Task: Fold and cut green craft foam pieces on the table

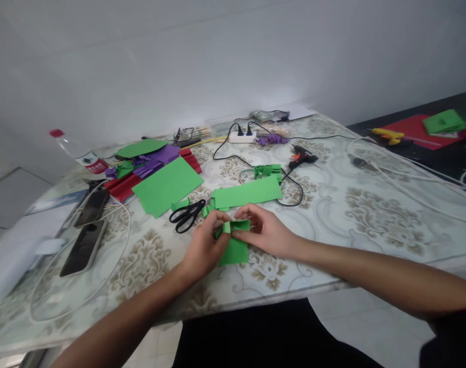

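Observation:
Near the table's front edge, both hands hold one piece of green paper point(235, 251), its upper part folded over and its lower part hanging flat. My left hand point(207, 243) pinches the fold from the left between thumb and fingers. From the right, my right hand point(266, 232) grips the folded edge the same way. Just beyond the hands lies a long green paper strip point(248, 192). Black-handled scissors point(187, 215) rest left of it, blades partly hidden among small green scraps. Behind the strip is a fringed green paper piece point(267, 172).
Large green sheets point(169, 186) and purple paper point(152, 162) lie left. A black glue gun point(302, 156) and a power strip point(242, 137) with cords stand farther back. Two phones point(84, 249), looping white cables and a bottle point(81, 152) occupy the left side. A yellow glue gun point(387, 135) sits right.

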Available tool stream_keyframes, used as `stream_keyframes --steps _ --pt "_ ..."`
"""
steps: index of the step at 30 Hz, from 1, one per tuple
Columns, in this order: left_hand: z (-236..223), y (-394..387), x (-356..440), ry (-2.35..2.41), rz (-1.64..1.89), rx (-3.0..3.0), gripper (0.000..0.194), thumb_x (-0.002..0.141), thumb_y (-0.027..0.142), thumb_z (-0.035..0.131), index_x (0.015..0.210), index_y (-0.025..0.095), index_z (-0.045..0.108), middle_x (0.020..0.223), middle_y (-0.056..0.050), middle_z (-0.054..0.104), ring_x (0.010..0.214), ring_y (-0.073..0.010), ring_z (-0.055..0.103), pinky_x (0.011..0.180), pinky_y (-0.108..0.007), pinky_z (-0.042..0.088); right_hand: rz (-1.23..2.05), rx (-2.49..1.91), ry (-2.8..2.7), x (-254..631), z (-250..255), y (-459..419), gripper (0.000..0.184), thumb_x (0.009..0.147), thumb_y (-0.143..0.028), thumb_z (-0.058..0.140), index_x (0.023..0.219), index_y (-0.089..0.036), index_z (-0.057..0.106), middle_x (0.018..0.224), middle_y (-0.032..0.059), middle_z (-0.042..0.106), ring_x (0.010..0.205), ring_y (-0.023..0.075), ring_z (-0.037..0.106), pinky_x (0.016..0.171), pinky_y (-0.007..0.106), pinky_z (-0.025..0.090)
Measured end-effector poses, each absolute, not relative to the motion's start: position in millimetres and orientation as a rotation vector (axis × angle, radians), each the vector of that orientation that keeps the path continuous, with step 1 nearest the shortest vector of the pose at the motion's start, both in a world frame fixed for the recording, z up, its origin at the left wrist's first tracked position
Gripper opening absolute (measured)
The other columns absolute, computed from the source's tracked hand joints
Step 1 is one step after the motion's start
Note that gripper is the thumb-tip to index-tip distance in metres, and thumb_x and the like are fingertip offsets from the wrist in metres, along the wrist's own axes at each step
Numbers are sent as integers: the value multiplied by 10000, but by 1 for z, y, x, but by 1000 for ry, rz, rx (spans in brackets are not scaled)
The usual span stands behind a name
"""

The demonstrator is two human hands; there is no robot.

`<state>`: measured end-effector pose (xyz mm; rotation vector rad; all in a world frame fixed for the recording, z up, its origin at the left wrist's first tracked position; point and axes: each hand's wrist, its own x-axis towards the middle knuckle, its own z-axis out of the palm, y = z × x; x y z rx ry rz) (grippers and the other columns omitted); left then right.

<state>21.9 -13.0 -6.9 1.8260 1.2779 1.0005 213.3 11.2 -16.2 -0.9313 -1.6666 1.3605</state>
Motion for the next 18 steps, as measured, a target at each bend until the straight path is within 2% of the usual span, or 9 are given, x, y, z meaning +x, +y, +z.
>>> stream_keyframes --steps 3,6,10,13,18 --pt "-10 -14 22 1243 996 1808 203 848 120 551 1027 212 526 933 -17 692 861 -157 679 673 -219 458 1291 -957 -1722 213 -13 8 323 804 -345 734 1053 -213 577 1035 50 633 803 161 590 638 267 479" --pt "-12 -14 22 1266 967 1813 192 869 144 541 1047 212 518 830 6 688 767 -144 667 618 -207 426 1256 -997 -1706 213 -12 8 228 872 -354 641 1038 -211 579 974 42 628 759 155 573 608 264 464" --pt "-11 -14 22 1275 952 1794 188 872 155 538 1050 211 518 825 8 698 746 -140 660 614 -208 424 1202 -1020 -1679 213 -12 9 116 856 -294 622 891 -205 556 812 -2 583 705 144 531 591 252 426" --pt "-10 -14 23 1271 970 1783 187 866 155 537 1044 212 517 855 6 706 760 -136 657 628 -207 429 1237 -1014 -1660 214 -12 11 106 833 -260 615 781 -197 547 746 -11 567 687 144 522 600 258 415" --pt "-10 -14 22 1330 961 1781 200 869 147 514 1057 216 524 787 36 673 582 -98 521 543 -198 357 1284 -945 -1649 213 -13 12 118 826 -247 605 731 -192 562 793 15 631 741 164 565 656 278 442"
